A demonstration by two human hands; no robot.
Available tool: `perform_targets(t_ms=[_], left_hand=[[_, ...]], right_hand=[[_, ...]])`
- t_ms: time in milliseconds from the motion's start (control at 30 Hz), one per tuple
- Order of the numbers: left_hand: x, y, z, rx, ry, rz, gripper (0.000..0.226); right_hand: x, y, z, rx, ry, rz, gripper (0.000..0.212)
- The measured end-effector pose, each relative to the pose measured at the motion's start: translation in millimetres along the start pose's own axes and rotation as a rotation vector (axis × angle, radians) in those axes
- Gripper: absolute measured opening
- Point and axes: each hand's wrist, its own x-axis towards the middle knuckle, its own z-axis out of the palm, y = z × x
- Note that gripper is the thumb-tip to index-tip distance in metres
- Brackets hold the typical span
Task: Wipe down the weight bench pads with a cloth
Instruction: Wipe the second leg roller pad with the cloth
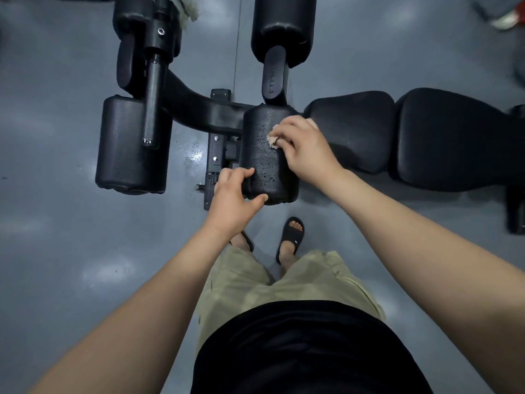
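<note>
Head view: at the centre of the frame the left hand point(233, 197) curls round the near end of a black foam roller pad point(267, 166), thumb on top. The right hand point(304, 149), fingers bent, presses a small pale cloth point(273, 141) onto the pad's wet, beaded top. The seat pad point(352, 129) lies just right of it, and a second roller pad point(130, 146) sits at centre left above the grey floor point(71, 251).

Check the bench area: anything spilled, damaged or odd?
Droplets bead on the black cylindrical roller pad the right hand wipes, and a wet patch glistens on the grey floor beside it. Frayed white material hangs off the top-left roller: cloth or stuffing, unclear.
</note>
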Motion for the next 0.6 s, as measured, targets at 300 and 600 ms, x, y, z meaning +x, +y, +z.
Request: perform_targets(t_ms=[300, 600], left_hand=[[3, -2, -2, 0.036, -0.004, 0.02, 0.061], [4, -3, -4, -0.019, -0.016, 0.023, 0.062]], right_hand=[[-51, -11, 10, 0.047, -0.045, -0.029, 0.019], [-91, -21, 20, 0.088, -0.008, -0.066, 0.018]])
